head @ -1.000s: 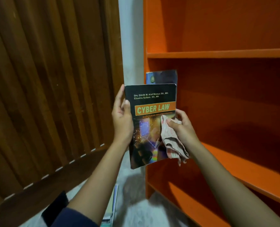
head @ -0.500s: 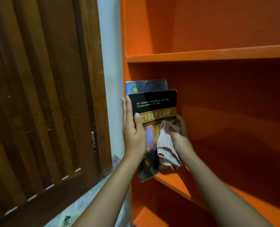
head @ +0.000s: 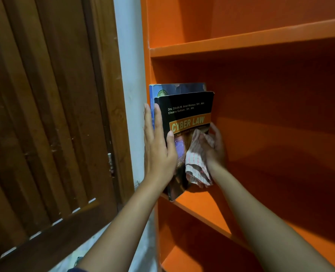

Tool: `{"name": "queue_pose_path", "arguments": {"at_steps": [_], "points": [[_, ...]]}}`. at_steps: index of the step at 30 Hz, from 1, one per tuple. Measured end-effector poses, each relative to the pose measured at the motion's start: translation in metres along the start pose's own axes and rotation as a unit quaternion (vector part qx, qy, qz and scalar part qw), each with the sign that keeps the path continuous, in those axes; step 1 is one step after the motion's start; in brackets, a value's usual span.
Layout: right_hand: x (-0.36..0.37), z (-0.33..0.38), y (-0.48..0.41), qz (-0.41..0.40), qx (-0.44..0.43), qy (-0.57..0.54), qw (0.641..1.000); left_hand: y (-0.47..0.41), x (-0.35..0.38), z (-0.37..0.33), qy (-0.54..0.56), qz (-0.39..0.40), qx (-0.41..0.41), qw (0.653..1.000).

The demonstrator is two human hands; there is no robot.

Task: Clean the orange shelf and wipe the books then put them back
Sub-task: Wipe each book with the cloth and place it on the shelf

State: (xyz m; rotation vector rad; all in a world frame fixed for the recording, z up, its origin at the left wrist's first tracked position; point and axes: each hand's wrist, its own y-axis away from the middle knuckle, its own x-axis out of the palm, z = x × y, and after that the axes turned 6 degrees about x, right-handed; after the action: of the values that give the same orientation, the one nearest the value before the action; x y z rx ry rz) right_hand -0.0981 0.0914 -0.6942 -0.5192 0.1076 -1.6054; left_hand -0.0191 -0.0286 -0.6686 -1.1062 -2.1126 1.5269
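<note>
Black book (head: 188,108) stands upright in the middle compartment of the orange shelf (head: 241,41), at its left end. It touches the blue book (head: 182,87), which sits against the shelf's side wall. Long axis is vertical, leaning a little, and the lower front corner sticks out past the board's edge.

Left hand (head: 158,152) is the nearer one. Its grip is slack: fingers straight and flat along the spine, thumb laid on the cover, nothing clasped. Right hand (head: 215,148) is by the cover's far edge, deeper in the compartment, its grip bunched round a checked cloth (head: 196,165).

Judgement: the book is nearly placed. It lies straight ahead of the left palm, so what's left is a push inward until the spine lines up with the blue one.

Wooden door (head: 45,114) and a strip of white wall (head: 129,75) are to the left.
</note>
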Motion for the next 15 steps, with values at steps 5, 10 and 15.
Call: {"name": "queue_pose_path", "arguments": {"at_steps": [5, 10, 15], "points": [[0.002, -0.005, 0.006, -0.011, 0.016, -0.002, 1.0, 0.001, -0.002, 0.003, 0.002, -0.005, -0.005, 1.0], [-0.001, -0.007, 0.013, -0.015, 0.022, 0.008, 1.0, 0.0, -0.005, -0.005, -0.003, -0.013, -0.011, 1.0], [-0.007, 0.004, 0.02, -0.027, 0.055, 0.054, 0.997, 0.002, -0.012, -0.008, -0.014, 0.01, -0.034, 0.999]]}}
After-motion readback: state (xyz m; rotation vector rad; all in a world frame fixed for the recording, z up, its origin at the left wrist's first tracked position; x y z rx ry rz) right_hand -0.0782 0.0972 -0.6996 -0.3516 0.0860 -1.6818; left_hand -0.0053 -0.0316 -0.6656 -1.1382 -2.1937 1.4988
